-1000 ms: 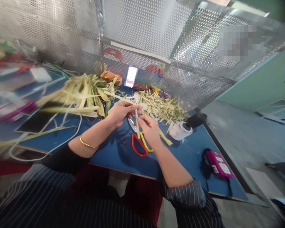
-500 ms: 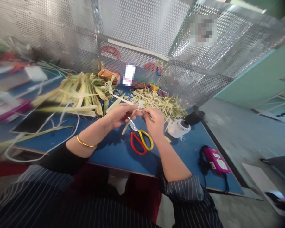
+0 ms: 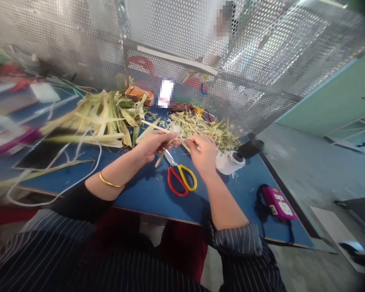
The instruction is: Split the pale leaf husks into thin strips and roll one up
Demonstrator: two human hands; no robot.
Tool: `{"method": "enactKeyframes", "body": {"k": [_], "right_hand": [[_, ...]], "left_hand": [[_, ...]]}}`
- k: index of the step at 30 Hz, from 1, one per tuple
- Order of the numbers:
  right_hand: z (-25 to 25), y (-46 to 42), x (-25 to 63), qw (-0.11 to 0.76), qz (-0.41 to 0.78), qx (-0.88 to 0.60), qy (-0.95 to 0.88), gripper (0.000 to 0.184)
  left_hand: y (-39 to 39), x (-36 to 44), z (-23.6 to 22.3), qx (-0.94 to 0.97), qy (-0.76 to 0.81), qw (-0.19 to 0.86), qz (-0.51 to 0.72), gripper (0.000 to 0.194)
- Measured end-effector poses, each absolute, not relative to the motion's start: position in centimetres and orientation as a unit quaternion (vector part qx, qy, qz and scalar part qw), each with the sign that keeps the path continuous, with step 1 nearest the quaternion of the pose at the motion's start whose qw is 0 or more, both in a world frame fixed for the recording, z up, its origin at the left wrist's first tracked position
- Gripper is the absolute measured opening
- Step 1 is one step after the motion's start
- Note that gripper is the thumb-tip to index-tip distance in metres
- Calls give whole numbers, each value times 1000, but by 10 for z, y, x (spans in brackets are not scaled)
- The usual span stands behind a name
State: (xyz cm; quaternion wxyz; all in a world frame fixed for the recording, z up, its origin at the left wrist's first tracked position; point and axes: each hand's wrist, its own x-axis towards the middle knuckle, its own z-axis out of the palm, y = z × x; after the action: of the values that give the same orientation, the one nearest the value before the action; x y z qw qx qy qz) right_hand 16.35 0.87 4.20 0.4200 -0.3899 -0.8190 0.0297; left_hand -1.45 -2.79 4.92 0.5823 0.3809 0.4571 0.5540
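My left hand (image 3: 152, 146) is closed on a narrow pale husk strip (image 3: 159, 159), one end of which sticks out below the fingers. Thumb and fingers of my right hand (image 3: 204, 153) pinch a pale strip that spans the small gap between the hands. A whitish tuft (image 3: 175, 129) shows above the left fingertips. Below the hands lie scissors (image 3: 172, 161) with one red and one yellow handle. A cone of white thread (image 3: 227, 163) is right of my right hand. Beyond the hands are a heap of shredded husk (image 3: 217, 133) and a bundle of long dry husks (image 3: 105, 115).
A perforated metal screen (image 3: 176, 30) borders the table's far side, with a person (image 3: 214, 50) behind it. A black cylinder (image 3: 252, 149) and a purple power strip (image 3: 280, 205) are at the right. A white cable (image 3: 101, 156) loops at the left.
My right hand has shifted right, away from the left, and the strip between them now shows more. The person behind the screen has moved left in view.
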Motion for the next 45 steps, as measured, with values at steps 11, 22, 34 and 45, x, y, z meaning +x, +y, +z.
{"method": "enactKeyframes", "body": {"k": [11, 22, 34, 45], "right_hand": [[47, 9, 168, 405, -4, -389, -827, 20], [45, 16, 171, 403, 97, -422, -807, 19], [38, 8, 156, 456, 499, -348, -649, 25], [36, 11, 161, 473, 160, -472, -726, 32]], "left_hand": [[-30, -14, 55, 446, 526, 463, 557, 23], [-29, -10, 48, 382, 476, 556, 565, 13], [-32, -2, 41, 433, 465, 624, 455, 33], [-35, 5, 39, 478, 490, 551, 477, 25]]}}
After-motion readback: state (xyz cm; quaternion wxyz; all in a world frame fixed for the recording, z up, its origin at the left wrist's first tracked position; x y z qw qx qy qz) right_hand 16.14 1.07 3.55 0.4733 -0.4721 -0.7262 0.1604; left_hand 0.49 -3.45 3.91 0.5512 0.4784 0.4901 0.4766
